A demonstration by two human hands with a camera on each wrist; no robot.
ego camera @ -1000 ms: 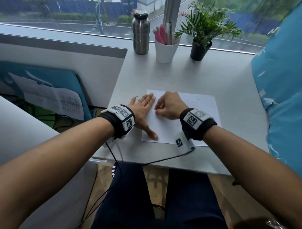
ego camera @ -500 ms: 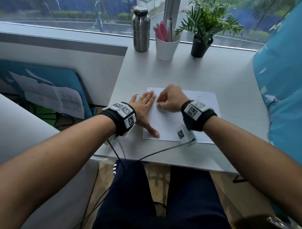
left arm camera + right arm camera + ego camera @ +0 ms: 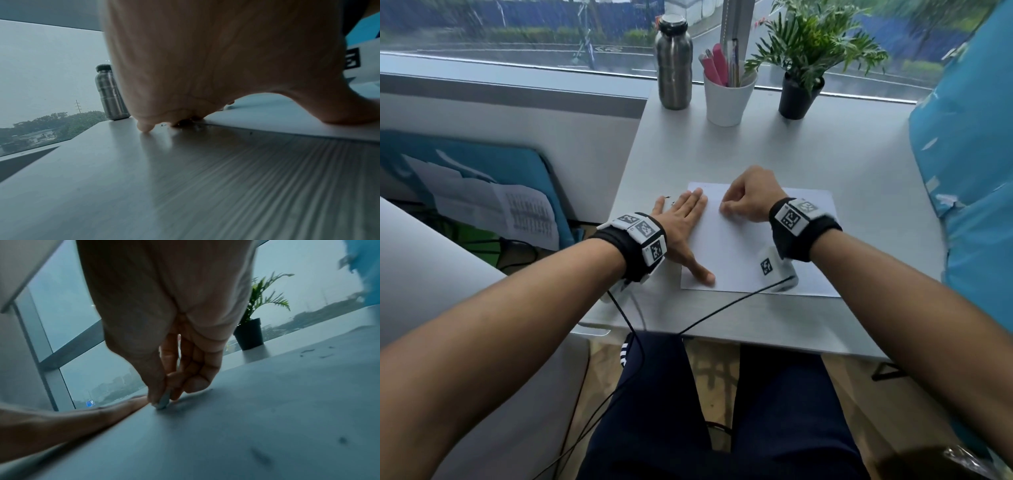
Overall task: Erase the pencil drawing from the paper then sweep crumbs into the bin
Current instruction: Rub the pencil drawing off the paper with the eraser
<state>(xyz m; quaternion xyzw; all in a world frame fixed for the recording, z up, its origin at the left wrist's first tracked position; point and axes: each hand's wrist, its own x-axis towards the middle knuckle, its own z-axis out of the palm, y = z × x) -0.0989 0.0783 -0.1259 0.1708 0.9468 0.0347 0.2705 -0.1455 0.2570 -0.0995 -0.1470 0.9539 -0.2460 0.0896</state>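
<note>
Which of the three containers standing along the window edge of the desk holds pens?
The white cup, standing between the steel bottle and the black plant pot; pink pens stick out of it.

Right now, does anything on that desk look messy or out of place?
Only small things. Dark eraser crumbs lie scattered on the paper, and a few specks sit on the desk by the left hand. The bottle, pen cup and plant stand upright.
</note>
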